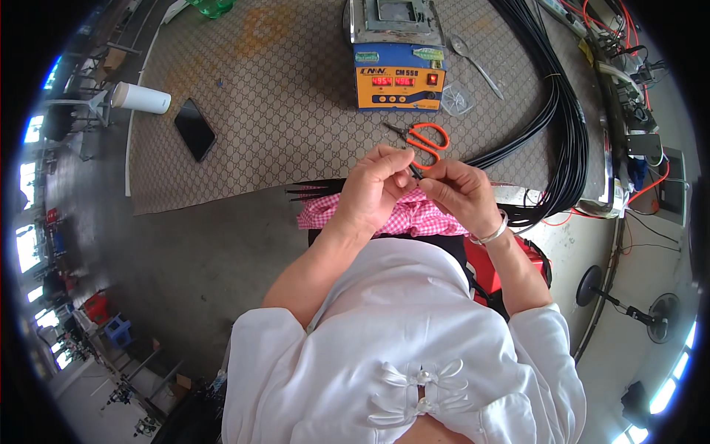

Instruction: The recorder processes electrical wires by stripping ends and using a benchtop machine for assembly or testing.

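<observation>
My left hand [376, 185] and my right hand [466, 194] meet in front of my body, near the table's front edge. Fingers of both are pinched round a thin black cable [416, 172]; its tip is too small to make out. Just beyond my fingertips lie small scissors with orange handles [444, 133] and dark blades. Across my lap is a pink checked cloth [318, 214], with several black cable ends [307, 192] sticking out to the left above it. A thick bundle of black cables [569, 140] curves over the table to the right of my hands.
At the back of the patterned table [274, 133] stands a blue and yellow solder pot [399, 81] with a metal top. Near it are a metal spoon [477, 66] and a clear plastic dish [458, 100]. Leftward lie a black phone [194, 129] and a white tumbler [140, 98].
</observation>
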Motion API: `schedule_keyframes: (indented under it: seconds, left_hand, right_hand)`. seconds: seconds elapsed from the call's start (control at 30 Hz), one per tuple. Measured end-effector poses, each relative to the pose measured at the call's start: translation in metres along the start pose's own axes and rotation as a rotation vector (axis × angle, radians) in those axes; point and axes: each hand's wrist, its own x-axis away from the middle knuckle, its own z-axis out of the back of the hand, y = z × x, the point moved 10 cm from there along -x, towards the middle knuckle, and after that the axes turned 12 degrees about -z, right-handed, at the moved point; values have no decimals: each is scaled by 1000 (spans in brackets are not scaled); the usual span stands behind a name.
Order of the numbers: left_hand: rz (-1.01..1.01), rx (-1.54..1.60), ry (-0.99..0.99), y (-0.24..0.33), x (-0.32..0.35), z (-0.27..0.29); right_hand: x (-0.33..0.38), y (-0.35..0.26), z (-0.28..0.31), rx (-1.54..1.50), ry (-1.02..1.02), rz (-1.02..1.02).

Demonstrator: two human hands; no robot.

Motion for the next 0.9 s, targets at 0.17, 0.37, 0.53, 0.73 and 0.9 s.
schedule_keyframes:
  seconds: [0.17,0.37,0.53,0.73,0.9]
  left_hand:
    - [60,265,67,-4,-8,5]
    - [-17,-160,-77,4,2,-2]
    - [-228,-421,-85,28,4,-8]
    - [-124,-16,-194,15,1,-24]
    - [41,252,-281,-9,7,-34]
  right_hand:
    - [-1,13,5,-284,-32,-164]
    - [-3,17,10,-349,-23,-162]
    - [-2,13,5,-276,-35,-143]
    - [-3,11,-7,-512,-169,-163]
    - [-4,2,-11,-653,-302,-146]
